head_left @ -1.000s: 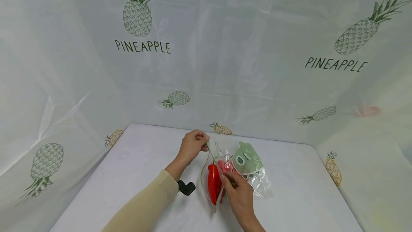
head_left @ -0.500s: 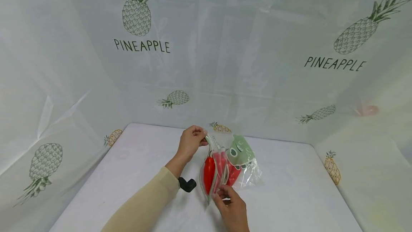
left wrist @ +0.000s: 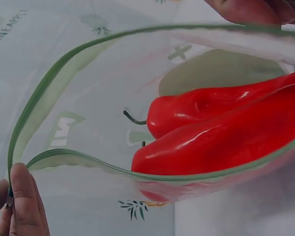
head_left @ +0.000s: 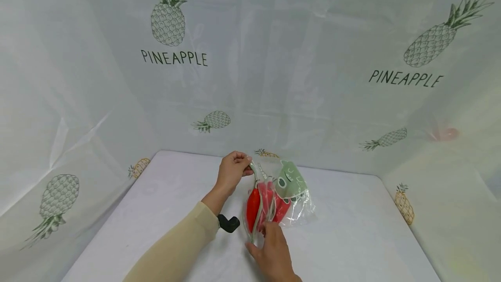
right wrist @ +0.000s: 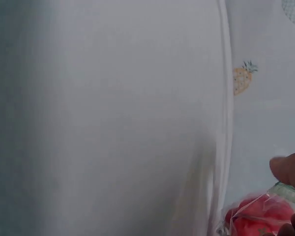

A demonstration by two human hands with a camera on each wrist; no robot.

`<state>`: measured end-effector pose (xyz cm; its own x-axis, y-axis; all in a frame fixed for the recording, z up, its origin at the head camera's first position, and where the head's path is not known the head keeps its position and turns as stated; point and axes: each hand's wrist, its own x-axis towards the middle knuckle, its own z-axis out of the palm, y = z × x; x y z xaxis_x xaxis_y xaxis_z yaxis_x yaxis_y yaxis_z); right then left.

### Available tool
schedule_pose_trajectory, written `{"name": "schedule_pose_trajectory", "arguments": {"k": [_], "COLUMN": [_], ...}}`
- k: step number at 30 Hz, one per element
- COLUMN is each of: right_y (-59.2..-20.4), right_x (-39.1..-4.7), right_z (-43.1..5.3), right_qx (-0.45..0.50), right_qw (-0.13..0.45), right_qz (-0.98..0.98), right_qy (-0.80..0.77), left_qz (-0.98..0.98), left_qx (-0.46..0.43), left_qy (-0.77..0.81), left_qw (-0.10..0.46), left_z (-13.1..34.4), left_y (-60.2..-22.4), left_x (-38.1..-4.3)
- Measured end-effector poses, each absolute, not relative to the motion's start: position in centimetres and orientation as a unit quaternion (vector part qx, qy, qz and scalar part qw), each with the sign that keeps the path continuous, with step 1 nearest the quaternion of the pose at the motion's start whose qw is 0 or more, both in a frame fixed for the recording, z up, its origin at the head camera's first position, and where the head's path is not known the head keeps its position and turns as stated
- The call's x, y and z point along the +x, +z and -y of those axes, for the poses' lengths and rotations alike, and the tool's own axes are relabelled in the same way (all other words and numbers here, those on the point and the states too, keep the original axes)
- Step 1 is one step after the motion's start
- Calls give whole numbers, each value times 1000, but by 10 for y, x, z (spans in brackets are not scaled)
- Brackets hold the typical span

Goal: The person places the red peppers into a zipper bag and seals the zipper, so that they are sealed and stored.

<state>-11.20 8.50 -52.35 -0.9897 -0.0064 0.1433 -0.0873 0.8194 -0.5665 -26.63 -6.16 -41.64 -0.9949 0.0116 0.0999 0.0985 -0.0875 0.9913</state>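
Note:
A clear zip bag (head_left: 298, 212) with a green cartoon print is held above the white table, its green-edged mouth spread toward me. Inside lie several long red peppers (head_left: 253, 210); two show dark stems through the opening in the left wrist view, where the peppers (left wrist: 187, 142) appear large. My left hand (head_left: 231, 171) pinches the far corner of the mouth between thumb and fingers (left wrist: 25, 196). At the near end, my right hand (head_left: 272, 251) has its fingers against the bag's rim, with the thumb spread apart from them. In the right wrist view, that thumb (right wrist: 287, 169) stands above the green strip.
The white table (head_left: 336, 247) ends at a pale curtain (head_left: 282, 77) printed with pineapples, which hangs behind and on both sides. A black curved piece (head_left: 228, 223) sticks out at my left wrist, by the beige sleeve (head_left: 180, 243).
My right hand has moved nearer to me and left along the rim, and its thumb has come away from the fingers. The bag has swung left; my left hand keeps its pinch.

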Motion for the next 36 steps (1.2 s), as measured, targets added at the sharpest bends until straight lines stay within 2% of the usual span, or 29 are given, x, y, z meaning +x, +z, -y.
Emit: {"name": "schedule_pose_trajectory", "arguments": {"k": [4, 10, 13, 19, 25, 36], "right_y": [-527, -537, -536, -527, -518, -518], "right_x": [-115, -125, -130, -134, -140, -155], "right_z": [-94, -120, -135, -164, -194, -239], "right_qx": [55, 148, 178, 198, 260, 335], "right_qw": [142, 311, 358, 361, 374, 377], "right_qz": [957, 913, 896, 898, 882, 863], "right_qy": [247, 218, 192, 157, 121, 3], "left_qz": [679, 674, 669, 682, 712, 731], "left_qx": [-35, -23, -11, 8, 16, -3], "left_qy": [-733, -738, -743, -732, -700, -661], "left_qw": [26, 22, 14, -10, -48, -168], "left_z": [66, 78, 87, 109, 132, 152], "left_y": [-416, -414, -415, -420, -428, -462], "left_x": [-267, -266, -265, -255, -235, -191]}}
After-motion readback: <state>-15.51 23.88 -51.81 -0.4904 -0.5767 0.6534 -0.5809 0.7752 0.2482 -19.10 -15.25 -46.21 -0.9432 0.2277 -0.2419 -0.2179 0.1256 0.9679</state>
